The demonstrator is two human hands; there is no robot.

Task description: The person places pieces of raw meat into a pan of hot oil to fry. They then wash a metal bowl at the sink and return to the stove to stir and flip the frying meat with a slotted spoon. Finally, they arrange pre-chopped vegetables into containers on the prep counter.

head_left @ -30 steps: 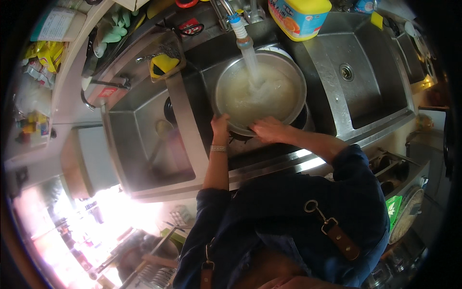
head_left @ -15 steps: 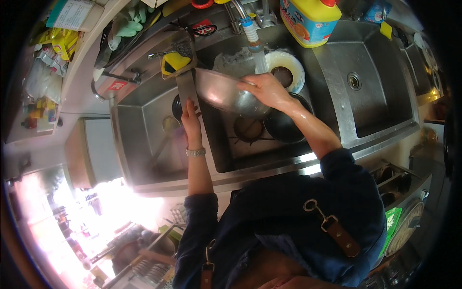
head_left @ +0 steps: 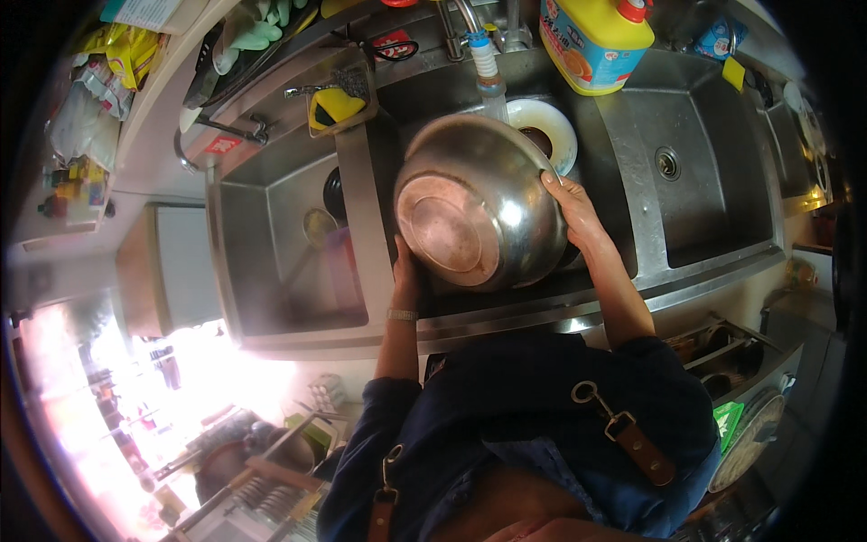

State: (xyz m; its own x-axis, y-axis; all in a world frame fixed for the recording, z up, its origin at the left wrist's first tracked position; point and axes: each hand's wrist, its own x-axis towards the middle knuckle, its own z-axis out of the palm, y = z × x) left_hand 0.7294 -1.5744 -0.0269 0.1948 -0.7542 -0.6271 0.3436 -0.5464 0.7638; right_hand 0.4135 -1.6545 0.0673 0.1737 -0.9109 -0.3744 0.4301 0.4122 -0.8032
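Note:
A big stainless steel bowl (head_left: 515,199) is tilted over the middle sink basin, its round base facing me and its opening turned away. My right hand (head_left: 575,210) grips the rim on the right, thumb on the outer wall and the other fingers mostly hidden. Against the bowl's left side, close to the base, rests my left hand (head_left: 406,271); most of its fingers are hidden. Behind the bowl, the faucet (head_left: 485,65) runs a stream of water. A white bowl (head_left: 562,135) with something dark in it shows past the rim.
Left of the middle basin, a side basin (head_left: 257,262) holds a dark round item and a ladle-like tool. A right basin (head_left: 713,181) has a drain. A yellow jug (head_left: 596,45) stands at the back. A yellow sponge (head_left: 334,107) sits in a tray on the left divider.
The steel bowl has turned so its base faces me and has come nearer. My left hand has moved from beside the bowl onto its side; my right hand has shifted right and down.

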